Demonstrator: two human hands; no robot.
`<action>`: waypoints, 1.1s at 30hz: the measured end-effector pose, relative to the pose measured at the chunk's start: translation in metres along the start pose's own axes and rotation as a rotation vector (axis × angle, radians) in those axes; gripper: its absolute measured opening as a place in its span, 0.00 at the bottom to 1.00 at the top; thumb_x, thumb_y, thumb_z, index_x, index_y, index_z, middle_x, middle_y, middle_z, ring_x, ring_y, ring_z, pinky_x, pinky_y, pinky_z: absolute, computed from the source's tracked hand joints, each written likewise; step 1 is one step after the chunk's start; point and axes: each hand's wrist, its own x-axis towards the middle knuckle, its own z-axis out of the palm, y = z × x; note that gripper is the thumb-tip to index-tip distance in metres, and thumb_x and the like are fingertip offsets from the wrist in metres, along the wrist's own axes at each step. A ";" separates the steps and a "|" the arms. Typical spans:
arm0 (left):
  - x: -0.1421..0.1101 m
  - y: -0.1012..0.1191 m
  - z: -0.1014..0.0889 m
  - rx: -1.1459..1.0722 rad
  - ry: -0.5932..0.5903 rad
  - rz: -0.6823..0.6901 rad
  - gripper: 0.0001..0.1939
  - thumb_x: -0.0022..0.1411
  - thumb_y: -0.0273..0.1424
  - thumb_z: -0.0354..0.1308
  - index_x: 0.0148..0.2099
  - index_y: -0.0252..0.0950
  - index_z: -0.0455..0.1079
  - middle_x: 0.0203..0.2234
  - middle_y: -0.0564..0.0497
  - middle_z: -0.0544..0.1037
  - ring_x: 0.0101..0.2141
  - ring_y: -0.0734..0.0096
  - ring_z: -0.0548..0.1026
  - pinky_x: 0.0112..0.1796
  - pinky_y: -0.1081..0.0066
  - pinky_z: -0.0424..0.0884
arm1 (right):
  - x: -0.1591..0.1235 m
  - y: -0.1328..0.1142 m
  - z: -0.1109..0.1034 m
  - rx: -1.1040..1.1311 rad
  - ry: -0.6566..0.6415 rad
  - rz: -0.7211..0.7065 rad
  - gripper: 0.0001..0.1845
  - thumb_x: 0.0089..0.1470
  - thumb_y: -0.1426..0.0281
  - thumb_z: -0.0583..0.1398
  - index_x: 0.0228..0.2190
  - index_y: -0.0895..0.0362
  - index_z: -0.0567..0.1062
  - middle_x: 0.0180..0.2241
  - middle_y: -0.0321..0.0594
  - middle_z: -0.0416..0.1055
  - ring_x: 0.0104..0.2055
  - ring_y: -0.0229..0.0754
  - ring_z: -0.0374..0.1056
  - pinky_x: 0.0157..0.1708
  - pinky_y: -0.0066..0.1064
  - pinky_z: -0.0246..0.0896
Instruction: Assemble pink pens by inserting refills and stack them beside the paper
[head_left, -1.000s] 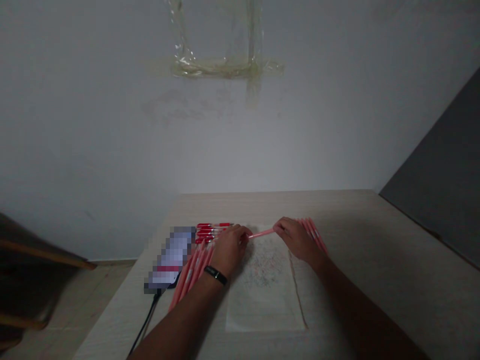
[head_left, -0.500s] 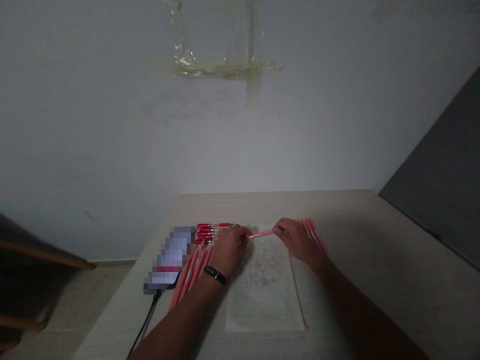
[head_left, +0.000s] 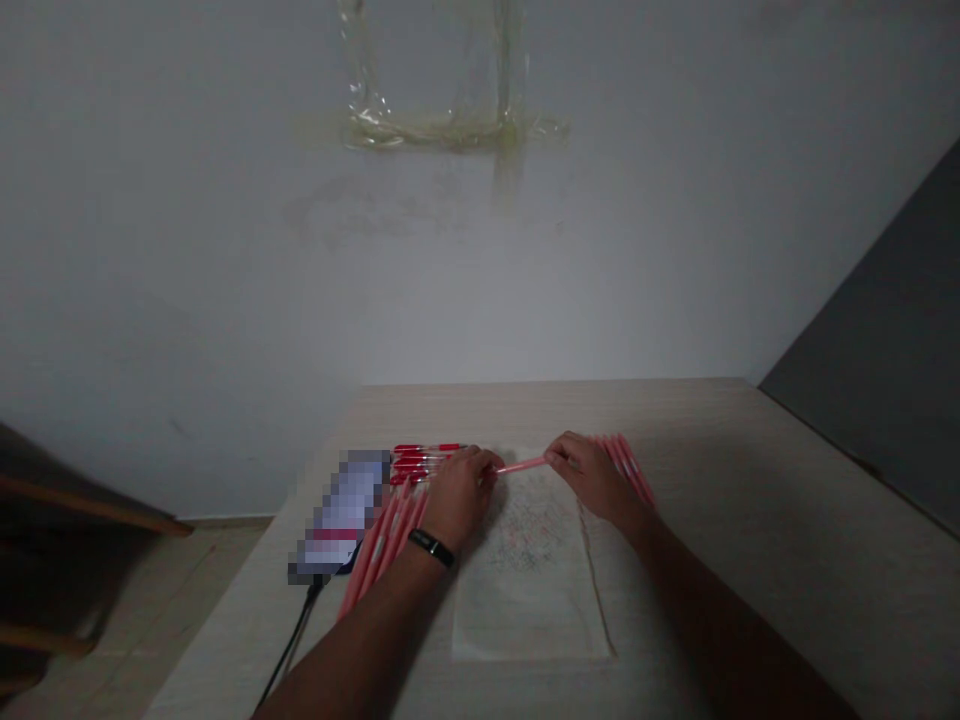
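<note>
Between my two hands a slim pink pen-like stick (head_left: pixel 523 465) is held nearly level above the top of a scribbled paper sheet (head_left: pixel 536 610). My left hand (head_left: pixel 466 490) is closed round its left end, with a black band on the wrist. At the other end, my right hand (head_left: pixel 581 465) pinches the stick between thumb and fingers. Both ends are hidden by the fingers. Several similar pink sticks (head_left: pixel 375 545) lie beside my left forearm, and more pink sticks (head_left: pixel 628 465) lie in a row just past my right hand.
Several red pens (head_left: pixel 412 463) lie stacked behind my left hand. A blurred-out phone (head_left: pixel 345 515) with a black cable (head_left: pixel 296 630) rests at the table's left side. The pale wooden table (head_left: pixel 675 395) meets a wall with tape (head_left: pixel 442 135) on it.
Almost nothing differs. Both hands keep their hold on the pink stick in the same place, and the view has shifted very slightly.
</note>
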 end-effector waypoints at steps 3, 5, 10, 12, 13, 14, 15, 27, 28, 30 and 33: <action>0.000 -0.002 0.002 0.004 0.010 0.004 0.12 0.61 0.20 0.55 0.42 0.38 0.76 0.37 0.47 0.78 0.38 0.66 0.75 0.41 0.70 0.67 | -0.001 0.002 0.002 0.050 0.014 0.007 0.04 0.61 0.68 0.58 0.36 0.55 0.74 0.34 0.38 0.73 0.38 0.41 0.68 0.39 0.32 0.61; 0.000 -0.002 0.002 0.006 0.010 0.008 0.12 0.61 0.20 0.56 0.42 0.38 0.76 0.37 0.47 0.78 0.39 0.66 0.75 0.41 0.70 0.67 | -0.001 0.003 0.003 0.045 0.009 0.006 0.04 0.61 0.69 0.59 0.35 0.55 0.73 0.34 0.38 0.73 0.37 0.41 0.68 0.39 0.32 0.61; 0.000 -0.001 0.002 -0.006 0.004 0.015 0.12 0.61 0.20 0.56 0.42 0.37 0.77 0.37 0.47 0.78 0.39 0.66 0.75 0.42 0.69 0.68 | 0.000 0.002 0.001 -0.021 -0.025 0.002 0.08 0.62 0.69 0.57 0.30 0.56 0.72 0.30 0.36 0.70 0.34 0.40 0.66 0.35 0.31 0.57; 0.000 0.000 0.001 -0.014 0.009 0.028 0.12 0.60 0.19 0.56 0.41 0.37 0.76 0.36 0.48 0.78 0.38 0.66 0.74 0.41 0.69 0.67 | -0.001 0.000 0.000 -0.028 -0.039 -0.014 0.13 0.64 0.68 0.55 0.28 0.56 0.71 0.28 0.36 0.69 0.33 0.40 0.66 0.36 0.31 0.56; 0.000 0.001 0.001 -0.016 0.011 0.038 0.12 0.60 0.19 0.56 0.41 0.37 0.76 0.36 0.48 0.77 0.38 0.66 0.74 0.41 0.69 0.67 | -0.001 0.000 0.000 -0.028 -0.043 -0.021 0.15 0.65 0.68 0.54 0.26 0.56 0.70 0.27 0.36 0.68 0.33 0.40 0.66 0.36 0.32 0.56; 0.000 0.001 0.001 -0.017 0.011 0.047 0.12 0.59 0.18 0.56 0.41 0.37 0.76 0.36 0.48 0.77 0.38 0.67 0.74 0.40 0.69 0.67 | -0.001 0.000 0.001 -0.028 -0.047 -0.023 0.18 0.66 0.67 0.53 0.24 0.56 0.69 0.26 0.35 0.68 0.33 0.40 0.66 0.37 0.32 0.56; 0.000 0.002 0.001 -0.017 0.012 0.051 0.12 0.59 0.18 0.56 0.40 0.37 0.76 0.35 0.48 0.77 0.37 0.67 0.74 0.40 0.70 0.67 | -0.002 0.001 0.001 -0.027 -0.049 -0.020 0.20 0.67 0.67 0.52 0.23 0.56 0.69 0.25 0.35 0.67 0.32 0.39 0.66 0.37 0.32 0.56; 0.000 -0.003 0.006 -0.027 0.006 0.032 0.11 0.60 0.19 0.57 0.41 0.37 0.76 0.36 0.48 0.77 0.37 0.68 0.74 0.39 0.71 0.66 | 0.001 0.002 0.005 0.043 0.017 0.028 0.06 0.62 0.68 0.58 0.32 0.56 0.73 0.31 0.36 0.71 0.34 0.40 0.66 0.35 0.30 0.57; 0.000 -0.004 0.007 -0.029 0.005 0.034 0.11 0.60 0.19 0.57 0.41 0.37 0.76 0.36 0.48 0.77 0.37 0.68 0.74 0.39 0.71 0.66 | 0.001 0.002 0.004 0.042 0.014 0.023 0.06 0.61 0.69 0.58 0.32 0.56 0.73 0.32 0.37 0.71 0.35 0.40 0.66 0.36 0.30 0.57; 0.000 -0.005 0.008 -0.030 0.006 0.035 0.11 0.61 0.19 0.56 0.40 0.37 0.76 0.35 0.48 0.77 0.37 0.68 0.74 0.39 0.71 0.66 | 0.000 0.002 0.004 0.028 0.001 0.015 0.06 0.62 0.69 0.59 0.31 0.56 0.73 0.32 0.37 0.70 0.35 0.40 0.66 0.36 0.30 0.57; 0.000 -0.004 0.007 -0.021 0.003 0.031 0.11 0.60 0.20 0.57 0.40 0.37 0.77 0.35 0.49 0.77 0.36 0.67 0.74 0.38 0.71 0.65 | -0.001 0.002 0.002 0.004 -0.011 0.000 0.07 0.62 0.70 0.59 0.30 0.56 0.72 0.30 0.36 0.68 0.34 0.40 0.65 0.35 0.31 0.55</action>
